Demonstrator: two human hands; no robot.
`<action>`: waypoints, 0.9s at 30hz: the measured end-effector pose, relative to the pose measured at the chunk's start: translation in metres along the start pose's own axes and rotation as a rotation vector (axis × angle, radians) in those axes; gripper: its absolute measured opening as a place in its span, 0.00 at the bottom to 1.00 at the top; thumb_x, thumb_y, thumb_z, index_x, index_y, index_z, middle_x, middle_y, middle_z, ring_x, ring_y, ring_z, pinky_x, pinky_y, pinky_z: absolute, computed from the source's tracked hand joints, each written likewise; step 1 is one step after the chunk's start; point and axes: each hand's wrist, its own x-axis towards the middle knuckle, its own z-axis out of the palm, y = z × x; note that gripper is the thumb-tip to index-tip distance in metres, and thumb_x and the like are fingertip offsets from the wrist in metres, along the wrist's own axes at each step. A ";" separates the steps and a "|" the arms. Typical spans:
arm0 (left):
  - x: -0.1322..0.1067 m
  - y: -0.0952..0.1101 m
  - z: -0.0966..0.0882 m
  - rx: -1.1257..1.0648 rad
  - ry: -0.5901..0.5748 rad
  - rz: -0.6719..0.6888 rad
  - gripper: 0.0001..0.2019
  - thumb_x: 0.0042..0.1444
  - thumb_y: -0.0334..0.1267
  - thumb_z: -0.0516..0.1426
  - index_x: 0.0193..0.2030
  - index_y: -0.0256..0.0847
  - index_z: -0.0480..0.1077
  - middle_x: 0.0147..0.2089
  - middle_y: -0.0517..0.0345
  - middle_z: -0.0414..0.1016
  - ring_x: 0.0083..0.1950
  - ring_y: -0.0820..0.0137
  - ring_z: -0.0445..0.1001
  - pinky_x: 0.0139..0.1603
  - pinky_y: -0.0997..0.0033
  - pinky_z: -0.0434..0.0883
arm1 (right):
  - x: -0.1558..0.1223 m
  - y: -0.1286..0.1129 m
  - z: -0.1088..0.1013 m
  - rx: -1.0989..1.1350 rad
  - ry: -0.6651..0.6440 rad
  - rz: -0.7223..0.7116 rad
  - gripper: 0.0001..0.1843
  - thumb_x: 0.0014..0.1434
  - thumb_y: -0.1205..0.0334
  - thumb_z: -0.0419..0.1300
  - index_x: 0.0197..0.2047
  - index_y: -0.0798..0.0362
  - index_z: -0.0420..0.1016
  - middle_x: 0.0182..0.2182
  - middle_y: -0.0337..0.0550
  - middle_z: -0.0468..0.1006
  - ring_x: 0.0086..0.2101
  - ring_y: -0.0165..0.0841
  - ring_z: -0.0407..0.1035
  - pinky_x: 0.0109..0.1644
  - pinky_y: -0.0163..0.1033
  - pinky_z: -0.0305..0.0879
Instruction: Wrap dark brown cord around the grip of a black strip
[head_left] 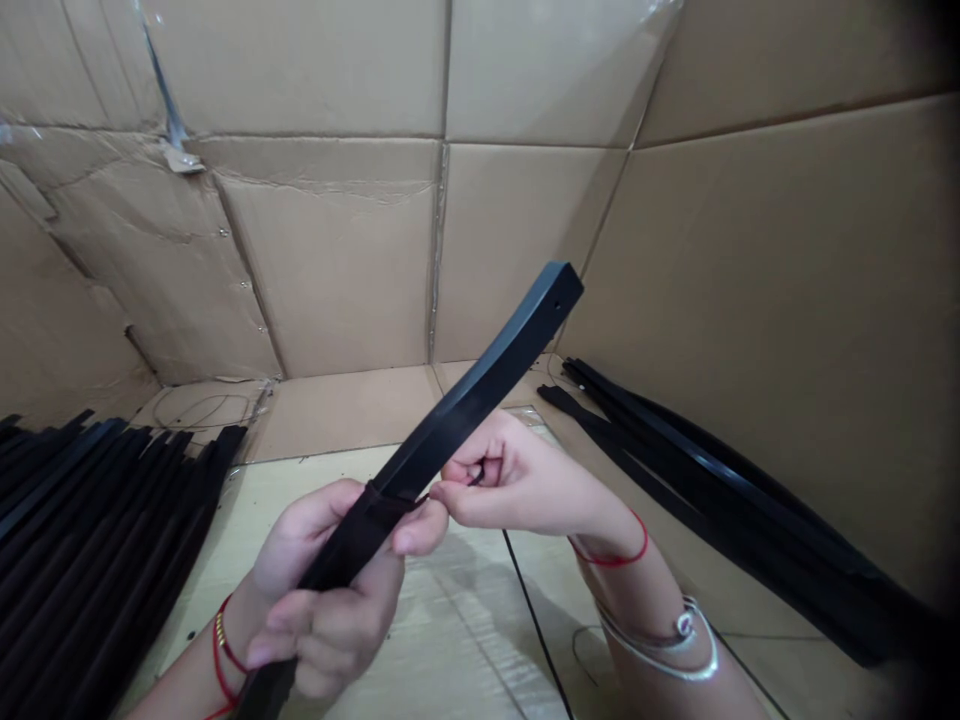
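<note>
We hold the bar [457, 428] slanted above the table [450, 645].
Our left hand [352, 622] wraps its lower part; our right hand [521, 482], nearly closed, pinches a strip [478, 476] we barely make out; the bar's lower end is cut off.

The black bar [469, 400] runs off the bottom edge at seven o'clock, its grip section partly hidden by the left hand's [360, 605] curled fingers. The dark bit pinched in the right hand [517, 485] is too small to identify. Dark strips [142, 510] at eight o'clock are cut off leftward; black lengths [720, 490] blur into shadow at four.
</note>
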 end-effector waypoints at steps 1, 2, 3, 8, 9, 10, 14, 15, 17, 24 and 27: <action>0.001 0.000 0.000 0.000 0.000 -0.008 0.20 0.64 0.48 0.34 0.43 0.42 0.61 0.10 0.68 0.55 0.01 0.78 0.44 0.06 0.83 0.46 | 0.000 0.000 0.001 0.001 0.019 -0.009 0.16 0.53 0.71 0.56 0.17 0.55 0.55 0.15 0.30 0.52 0.18 0.19 0.44 0.18 0.29 0.38; 0.003 -0.001 -0.001 0.001 -0.001 -0.018 0.21 0.64 0.48 0.33 0.44 0.43 0.62 0.10 0.68 0.55 0.01 0.78 0.44 0.06 0.83 0.46 | 0.001 0.001 0.001 0.006 0.054 -0.020 0.15 0.53 0.71 0.57 0.18 0.55 0.57 0.16 0.31 0.54 0.18 0.20 0.46 0.19 0.29 0.40; 0.006 -0.002 -0.002 0.012 -0.002 -0.043 0.21 0.64 0.47 0.33 0.45 0.44 0.62 0.10 0.68 0.55 0.02 0.78 0.45 0.07 0.82 0.46 | 0.002 0.002 0.002 0.013 0.083 -0.031 0.14 0.52 0.70 0.58 0.19 0.55 0.59 0.17 0.31 0.57 0.18 0.20 0.49 0.19 0.29 0.43; 0.021 -0.018 0.001 0.289 0.188 -0.083 0.18 0.67 0.48 0.38 0.51 0.43 0.61 0.12 0.68 0.56 0.09 0.78 0.47 0.10 0.84 0.49 | 0.007 0.007 0.002 0.007 0.223 0.005 0.12 0.47 0.67 0.69 0.20 0.58 0.69 0.14 0.32 0.64 0.16 0.21 0.54 0.18 0.29 0.46; 0.025 -0.021 0.003 0.366 0.238 -0.066 0.16 0.67 0.48 0.42 0.52 0.43 0.61 0.14 0.69 0.56 0.10 0.78 0.48 0.12 0.85 0.49 | 0.006 0.007 0.000 -0.028 0.279 -0.005 0.13 0.45 0.67 0.70 0.19 0.58 0.70 0.13 0.32 0.64 0.16 0.21 0.54 0.18 0.29 0.45; 0.028 -0.025 0.006 0.463 0.283 -0.071 0.15 0.67 0.48 0.44 0.53 0.43 0.60 0.15 0.70 0.56 0.12 0.79 0.50 0.13 0.85 0.50 | 0.005 0.005 -0.002 -0.069 0.336 -0.020 0.12 0.43 0.69 0.71 0.18 0.59 0.72 0.13 0.33 0.65 0.16 0.21 0.55 0.18 0.30 0.45; 0.033 -0.028 0.018 1.063 0.503 -0.239 0.15 0.68 0.47 0.45 0.54 0.43 0.61 0.22 0.66 0.59 0.20 0.77 0.56 0.22 0.79 0.56 | -0.007 -0.005 -0.017 -0.192 0.409 -0.074 0.08 0.42 0.72 0.72 0.18 0.59 0.76 0.15 0.37 0.71 0.19 0.23 0.60 0.20 0.30 0.50; 0.033 -0.027 0.020 1.249 0.560 -0.266 0.15 0.68 0.46 0.44 0.54 0.44 0.63 0.25 0.64 0.61 0.23 0.76 0.58 0.25 0.77 0.56 | -0.012 -0.008 -0.022 -0.209 0.420 -0.095 0.09 0.41 0.70 0.73 0.18 0.59 0.77 0.15 0.37 0.71 0.19 0.23 0.60 0.20 0.31 0.49; 0.032 -0.022 0.022 1.552 0.616 -0.323 0.14 0.68 0.45 0.44 0.51 0.45 0.65 0.30 0.62 0.65 0.28 0.73 0.61 0.30 0.73 0.57 | -0.021 -0.011 -0.034 -0.232 0.409 -0.126 0.10 0.41 0.66 0.74 0.18 0.58 0.77 0.15 0.37 0.71 0.18 0.23 0.58 0.20 0.32 0.48; 0.024 -0.009 0.009 1.877 0.687 -0.380 0.14 0.68 0.46 0.43 0.45 0.45 0.66 0.23 0.64 0.58 0.21 0.72 0.55 0.23 0.71 0.49 | -0.052 -0.030 -0.054 -0.359 0.016 -0.108 0.11 0.53 0.58 0.69 0.24 0.56 0.80 0.16 0.36 0.67 0.18 0.23 0.55 0.20 0.33 0.49; 0.018 0.006 0.000 1.938 0.805 -0.334 0.15 0.68 0.46 0.42 0.49 0.45 0.66 0.23 0.64 0.61 0.23 0.71 0.61 0.26 0.72 0.54 | -0.053 -0.039 -0.044 -0.495 -0.077 -0.046 0.12 0.62 0.61 0.61 0.30 0.57 0.79 0.16 0.33 0.61 0.18 0.23 0.52 0.21 0.32 0.49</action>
